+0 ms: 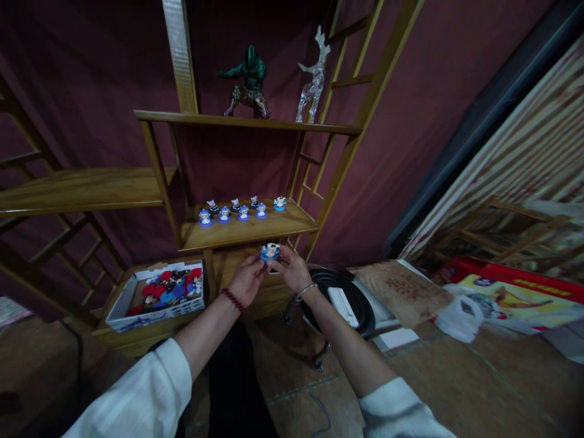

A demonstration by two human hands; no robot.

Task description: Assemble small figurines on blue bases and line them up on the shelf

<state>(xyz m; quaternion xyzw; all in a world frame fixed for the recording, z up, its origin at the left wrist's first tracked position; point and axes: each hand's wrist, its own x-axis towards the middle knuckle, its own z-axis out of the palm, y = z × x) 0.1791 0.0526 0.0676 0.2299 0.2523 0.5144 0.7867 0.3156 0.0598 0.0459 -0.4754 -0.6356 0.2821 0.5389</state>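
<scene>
Between my two hands is a small figurine (270, 251) with a blue base and a pinkish middle. My left hand (247, 280) grips its left side, with a dark red bead bracelet on the wrist. From the right, my right hand (293, 269) pinches it too; that wrist wears a light bangle. Just beyond, on the wooden shelf (246, 234), stands a similar blue figurine (280, 204) at the right. Left of it is a front row of purple-based figurines (243, 213), with 3 dark-based figurines (235, 205) behind.
An open box (157, 310) of red and blue figurines sits low at left. Above are a dark green crouching statue (250, 73) and a clear deer statue (312, 85). At right lie a coiled black hose (365, 304), a white plastic bag (458, 317) and a red-yellow box (524, 298).
</scene>
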